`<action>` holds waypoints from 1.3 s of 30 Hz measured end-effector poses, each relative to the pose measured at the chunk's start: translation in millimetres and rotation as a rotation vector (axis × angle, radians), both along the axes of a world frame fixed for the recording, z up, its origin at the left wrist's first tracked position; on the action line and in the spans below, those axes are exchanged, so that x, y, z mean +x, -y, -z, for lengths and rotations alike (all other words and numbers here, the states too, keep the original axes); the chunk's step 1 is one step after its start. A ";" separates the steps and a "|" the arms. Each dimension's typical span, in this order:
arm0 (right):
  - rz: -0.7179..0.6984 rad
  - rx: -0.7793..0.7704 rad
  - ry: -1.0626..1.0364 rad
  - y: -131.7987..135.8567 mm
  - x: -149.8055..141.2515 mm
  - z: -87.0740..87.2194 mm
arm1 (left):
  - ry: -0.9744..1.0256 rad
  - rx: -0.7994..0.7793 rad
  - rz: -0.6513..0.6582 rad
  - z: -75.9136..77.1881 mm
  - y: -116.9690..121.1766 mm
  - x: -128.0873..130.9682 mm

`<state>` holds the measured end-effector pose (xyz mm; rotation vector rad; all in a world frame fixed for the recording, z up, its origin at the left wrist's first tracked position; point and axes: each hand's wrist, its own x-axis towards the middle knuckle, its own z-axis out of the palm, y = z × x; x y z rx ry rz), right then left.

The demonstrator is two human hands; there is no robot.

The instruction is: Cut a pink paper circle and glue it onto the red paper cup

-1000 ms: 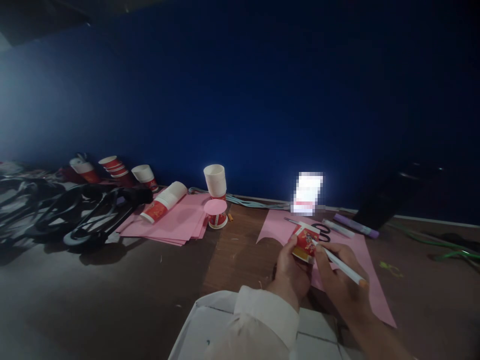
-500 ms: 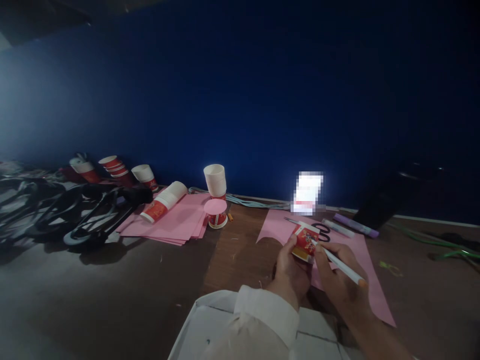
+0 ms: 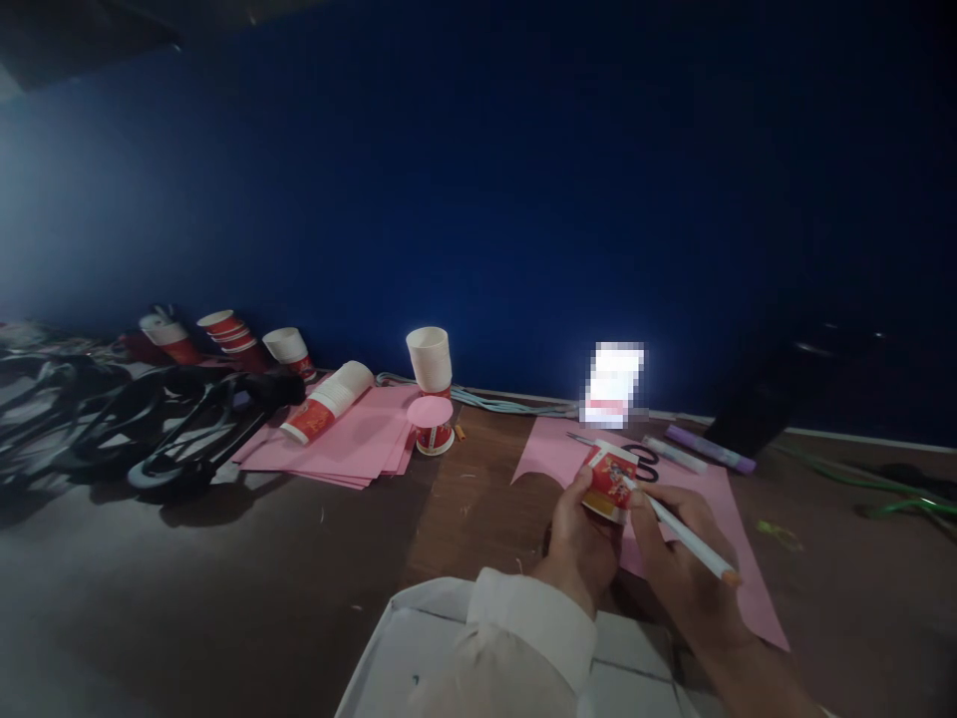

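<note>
My left hand (image 3: pixel 581 543) is closed around a small red and white paper cup (image 3: pixel 609 484), held tilted over a pink paper sheet (image 3: pixel 740 588). My right hand (image 3: pixel 677 568) pinches a white pen (image 3: pixel 692 541), whose tip touches the side of the cup. Both hands sit low in the middle of the view, above the brown table (image 3: pixel 464 509). Black-handled scissors (image 3: pixel 635 459) lie on the pink sheet just beyond the cup.
A stack of pink paper (image 3: pixel 344 449) lies at left with a cup on its side (image 3: pixel 325 404) and two stacked cups (image 3: pixel 432 394). More cups (image 3: pixel 224 334) and black gear (image 3: pixel 150 419) crowd the far left. Markers (image 3: pixel 707 449) and a white box (image 3: pixel 419 648) lie nearby.
The pen's back end has dropped slightly lower and to the right; the cup and both hands have hardly shifted.
</note>
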<state>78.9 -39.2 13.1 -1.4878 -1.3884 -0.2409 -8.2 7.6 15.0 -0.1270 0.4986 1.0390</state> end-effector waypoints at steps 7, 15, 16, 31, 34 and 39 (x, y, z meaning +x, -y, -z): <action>-0.042 0.044 0.075 0.8 -2.2 -1.3 | -0.013 0.020 0.045 10.1 1.2 3.6; -0.027 0.037 0.087 -4.1 0.0 5.9 | -0.075 0.061 0.090 12.1 1.6 3.4; -0.023 0.030 0.086 -4.3 -0.2 5.9 | -0.080 0.067 0.088 11.6 1.7 3.3; -0.011 -0.005 0.079 -6.9 1.6 10.3 | -0.041 0.011 0.093 2.2 4.3 1.5; -0.017 -0.012 0.088 -6.8 2.3 10.7 | -0.040 0.002 0.090 0.5 4.5 0.9; -0.007 0.000 0.088 -6.6 3.1 12.0 | -0.016 -0.025 0.100 0.8 3.3 0.8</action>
